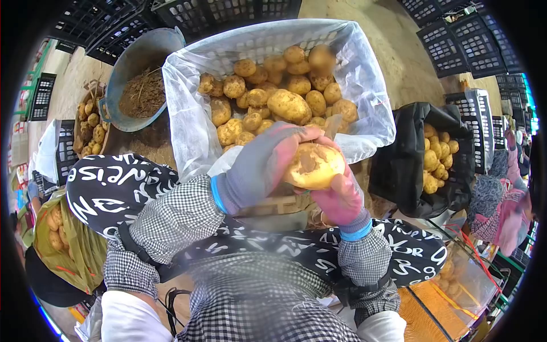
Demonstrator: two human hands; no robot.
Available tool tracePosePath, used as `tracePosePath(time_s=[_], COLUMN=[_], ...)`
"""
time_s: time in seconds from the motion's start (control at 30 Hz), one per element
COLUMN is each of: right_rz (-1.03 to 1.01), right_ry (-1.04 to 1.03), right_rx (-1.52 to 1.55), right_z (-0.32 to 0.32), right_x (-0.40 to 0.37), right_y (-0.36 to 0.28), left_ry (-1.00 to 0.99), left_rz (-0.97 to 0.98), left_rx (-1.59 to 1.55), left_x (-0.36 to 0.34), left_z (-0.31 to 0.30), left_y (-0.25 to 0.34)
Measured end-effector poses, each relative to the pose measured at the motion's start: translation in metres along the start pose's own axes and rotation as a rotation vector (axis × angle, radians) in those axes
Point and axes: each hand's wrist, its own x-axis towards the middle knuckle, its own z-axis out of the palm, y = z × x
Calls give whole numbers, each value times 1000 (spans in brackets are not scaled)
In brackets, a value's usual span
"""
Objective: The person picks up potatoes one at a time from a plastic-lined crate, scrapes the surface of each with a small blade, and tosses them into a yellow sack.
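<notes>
A large yellow potato (322, 171) with a brown dirt patch on its skin is held up between both hands, over the near edge of a crate. My left hand (259, 162), in a grey and pink glove, curls over its left side and top. Gripping its lower right side is my right hand (346, 196), in a pink and grey glove. Just beyond them stands the crate (373, 85), lined with thin white sheeting. Several soil-marked potatoes (288, 105) of mixed sizes lie in it.
Left of the crate is a blue-grey bucket (117, 108) with soil in it. A basket of potatoes (94, 122) stands farther left. To the right, a black-lined crate (393, 154) holds potatoes. Black crates (458, 48) are stacked behind, and a person in pink (507, 211) is at far right.
</notes>
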Motion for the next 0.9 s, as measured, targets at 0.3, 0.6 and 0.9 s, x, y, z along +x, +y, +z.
tracePosePath(time_s=[0.3, 0.6, 0.9], right_rz=[-75, -51, -138], right_ry=[115, 123, 170], right_rx=[-181, -145, -585], right_z=[-4, 3, 3], right_x=[-7, -4, -1], right_y=[-1, 0, -8], left_ry=[-42, 106, 23], left_rz=[-111, -88, 6], left_rx=[-7, -117, 45], left_x=[-1, -10, -1], left_z=[1, 10, 1], left_y=[20, 0, -7])
